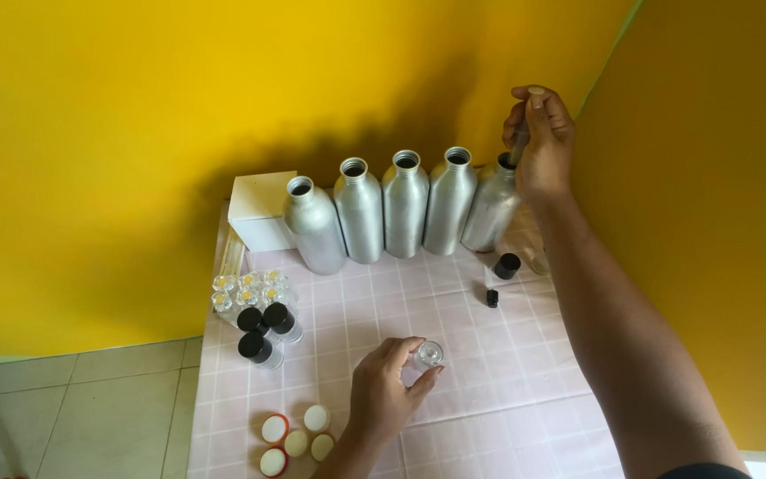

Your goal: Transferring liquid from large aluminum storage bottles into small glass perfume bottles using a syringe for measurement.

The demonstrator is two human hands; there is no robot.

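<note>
My left hand [387, 390] grips a small clear glass bottle [429, 355] standing open on the pink checked tablecloth [489, 399]. My right hand [538, 133] is raised at the back right, pinching a thin clear syringe or pipette [519, 142] whose tip goes into the mouth of the rightmost aluminium bottle [492, 206]. That bottle leans a little. To its left stands a row of several open aluminium bottles [405, 213] along the yellow wall.
A white box [259, 208] stands at the back left. Small glass bottles [248, 291], some with black caps [263, 333], cluster at the left. Round white lids [299, 436] lie at the front. A black cap [507, 265] and a small black part [492, 298] lie right of centre.
</note>
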